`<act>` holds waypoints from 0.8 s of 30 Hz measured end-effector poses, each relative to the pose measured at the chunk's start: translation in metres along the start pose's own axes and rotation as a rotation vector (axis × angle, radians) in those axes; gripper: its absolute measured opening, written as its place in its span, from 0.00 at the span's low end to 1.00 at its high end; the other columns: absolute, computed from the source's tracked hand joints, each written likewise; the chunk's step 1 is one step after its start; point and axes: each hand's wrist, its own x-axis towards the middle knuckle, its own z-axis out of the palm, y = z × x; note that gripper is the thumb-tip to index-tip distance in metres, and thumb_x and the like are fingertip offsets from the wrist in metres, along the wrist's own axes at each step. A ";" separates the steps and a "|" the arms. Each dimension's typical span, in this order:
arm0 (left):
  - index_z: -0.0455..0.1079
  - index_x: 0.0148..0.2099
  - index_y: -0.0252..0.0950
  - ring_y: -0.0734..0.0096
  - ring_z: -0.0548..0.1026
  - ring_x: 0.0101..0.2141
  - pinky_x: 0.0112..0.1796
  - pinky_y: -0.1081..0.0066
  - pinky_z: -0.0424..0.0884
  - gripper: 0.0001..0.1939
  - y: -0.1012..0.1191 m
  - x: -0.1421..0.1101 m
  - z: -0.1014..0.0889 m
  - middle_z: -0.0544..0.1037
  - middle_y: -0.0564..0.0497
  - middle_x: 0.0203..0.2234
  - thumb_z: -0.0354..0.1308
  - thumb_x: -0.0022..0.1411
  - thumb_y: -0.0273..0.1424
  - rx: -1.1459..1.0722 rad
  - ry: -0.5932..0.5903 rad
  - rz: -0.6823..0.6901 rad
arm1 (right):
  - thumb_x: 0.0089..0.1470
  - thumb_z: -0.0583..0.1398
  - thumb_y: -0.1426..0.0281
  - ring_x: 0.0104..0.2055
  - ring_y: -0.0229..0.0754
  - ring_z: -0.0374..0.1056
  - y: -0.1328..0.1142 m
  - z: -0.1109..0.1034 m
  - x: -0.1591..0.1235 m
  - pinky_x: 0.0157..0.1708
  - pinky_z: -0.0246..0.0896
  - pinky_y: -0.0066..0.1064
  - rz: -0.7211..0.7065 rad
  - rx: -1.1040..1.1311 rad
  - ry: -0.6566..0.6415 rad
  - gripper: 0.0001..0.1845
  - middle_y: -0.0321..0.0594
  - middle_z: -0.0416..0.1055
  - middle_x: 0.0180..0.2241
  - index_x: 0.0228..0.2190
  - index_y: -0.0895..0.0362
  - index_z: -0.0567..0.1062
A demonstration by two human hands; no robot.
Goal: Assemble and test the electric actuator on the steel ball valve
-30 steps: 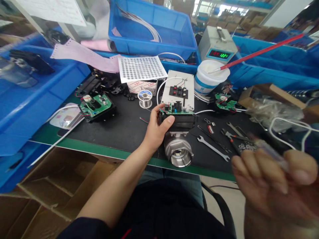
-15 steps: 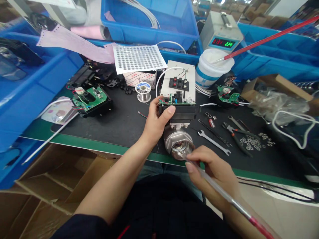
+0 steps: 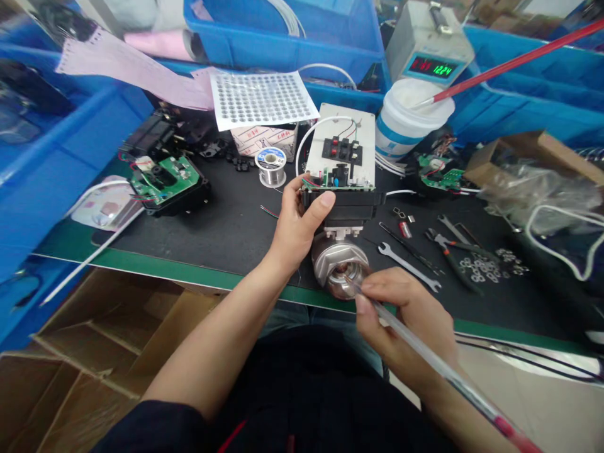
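Metal valve [image 3: 337, 261] between left [image 3: 302, 220] and right hand [image 3: 401, 314].

Digital display [image 3: 433, 67] on gray instr. box [image 3: 413, 38], beyond & to the right of L hand [image 3: 302, 220]: green digits read "12.24"; red digits next to them too blurred to read w/ certainty. Solder spool [image 3: 271, 167], just beyond L hand & a bit left: blue/white top label, "0.8" legible near its R edge; rest too small. White carton [image 3: 264, 141] behind spool, farther from L hand: red chars + dark symbol, n/legible. Sticker sheet [image 3: 264, 97] above carton: rows of round marks, too small to read. White tub [image 3: 413, 116], well beyond R hand [image 3: 406, 314]: blue label, print n/legible.
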 end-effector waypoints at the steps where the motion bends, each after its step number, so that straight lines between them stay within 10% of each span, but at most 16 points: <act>1: 0.59 0.52 0.37 0.56 0.66 0.57 0.60 0.58 0.57 0.35 0.000 0.000 0.000 0.71 0.44 0.52 0.66 0.50 0.50 0.001 0.000 0.004 | 0.56 0.57 0.79 0.32 0.39 0.68 0.001 0.001 0.002 0.33 0.65 0.29 -0.023 -0.024 0.007 0.07 0.35 0.69 0.30 0.35 0.55 0.66; 24: 0.60 0.52 0.38 0.56 0.68 0.55 0.58 0.58 0.61 0.34 -0.001 0.000 0.001 0.71 0.45 0.52 0.66 0.50 0.50 0.033 -0.006 0.019 | 0.59 0.57 0.75 0.34 0.35 0.66 0.004 -0.002 0.002 0.37 0.63 0.25 0.003 -0.121 -0.074 0.03 0.33 0.69 0.32 0.33 0.56 0.66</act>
